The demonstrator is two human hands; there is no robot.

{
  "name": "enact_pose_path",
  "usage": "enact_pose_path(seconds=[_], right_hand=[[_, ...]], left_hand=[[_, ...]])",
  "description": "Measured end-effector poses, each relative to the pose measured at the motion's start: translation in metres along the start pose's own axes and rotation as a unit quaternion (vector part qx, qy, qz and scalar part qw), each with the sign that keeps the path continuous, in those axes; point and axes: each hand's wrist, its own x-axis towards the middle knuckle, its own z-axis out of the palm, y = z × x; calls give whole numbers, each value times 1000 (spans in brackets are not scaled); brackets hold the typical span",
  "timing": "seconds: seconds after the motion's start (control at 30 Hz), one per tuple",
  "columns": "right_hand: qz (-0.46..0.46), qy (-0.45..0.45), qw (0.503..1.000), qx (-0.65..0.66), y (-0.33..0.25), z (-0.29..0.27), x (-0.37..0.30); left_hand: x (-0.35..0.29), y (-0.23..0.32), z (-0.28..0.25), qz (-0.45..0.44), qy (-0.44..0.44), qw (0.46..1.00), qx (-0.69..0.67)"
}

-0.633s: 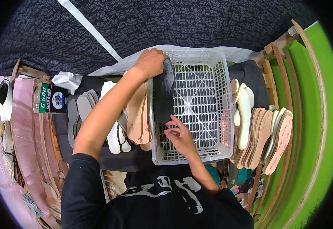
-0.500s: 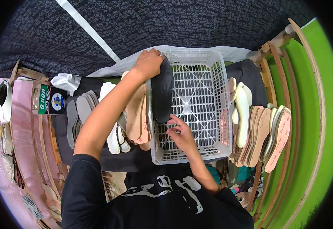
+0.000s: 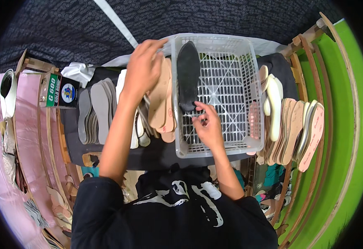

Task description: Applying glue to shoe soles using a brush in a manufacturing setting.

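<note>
A black shoe sole (image 3: 188,72) stands lengthwise along the left inner side of a white plastic crate (image 3: 221,154). My right hand (image 3: 208,126) is inside the crate, fingers apart, its fingertips at or against the sole's near end. My left hand (image 3: 145,68) hovers just outside the crate's left rim with its fingers stretched out and nothing in them. Beneath and beside that hand are tan insoles (image 3: 160,103), packed upright in a row and partly covered by my forearm.
Grey insoles (image 3: 102,108) and white ones (image 3: 134,135) stand further left on a dark-covered bench. Right of the crate are cream soles (image 3: 275,110) and more tan insoles (image 3: 288,133). A black and green box (image 3: 60,91) sits at the left, and wooden rails (image 3: 314,83) flank the right.
My left hand has let go of the black sole's far end and moved left, out of the crate. My right hand stays by its near end. The whole view has shifted slightly.
</note>
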Motion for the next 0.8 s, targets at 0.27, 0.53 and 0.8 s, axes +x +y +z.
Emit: enact_pose_path(seconds=[0.27, 0.53, 0.8], right_hand=[[-176, 8, 982, -62, -55, 65, -73], [-161, -134, 955, -210, 31, 189, -158], [-116, -168, 874, -441, 63, 247, -216]], left_hand=[[-238, 50, -76, -121, 150, 975, -109], [-433, 17, -97, -293, -139, 945, -53], [-490, 7, -108, -235, -232, 941, 72]])
